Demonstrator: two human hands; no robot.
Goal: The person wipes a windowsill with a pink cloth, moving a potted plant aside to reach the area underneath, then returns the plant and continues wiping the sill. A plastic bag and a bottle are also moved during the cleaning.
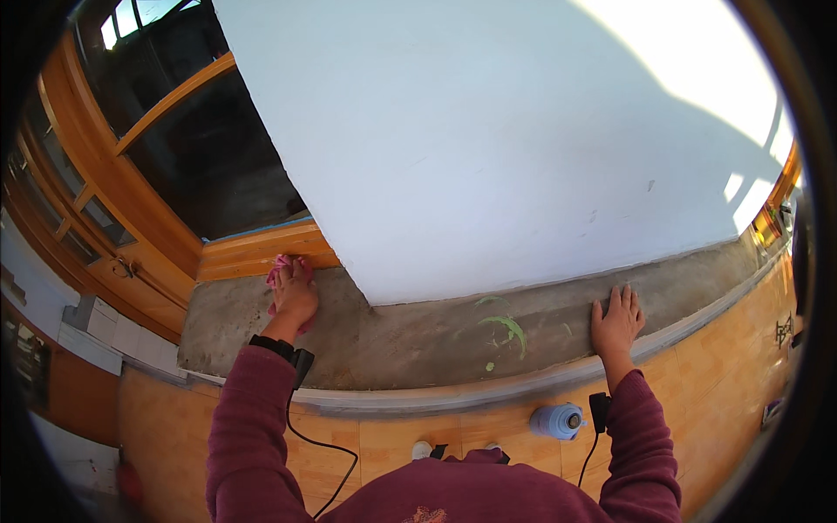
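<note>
My left hand presses a pink cloth onto the left end of a grey concrete ledge. The cloth's top edge meets the bottom rail of an orange wooden window frame. Parts of the cloth are hidden under my palm and fingers. Farther right, my right hand rests flat on the same ledge with its fingers a little apart and nothing in it. Between the two hands, green paint-like marks stain the concrete.
A white wall rises behind the ledge. To the left is a wooden door with a handle. A blue thermos-like bottle stands on the tan tiled floor near my right forearm. Black cables hang from both wrists.
</note>
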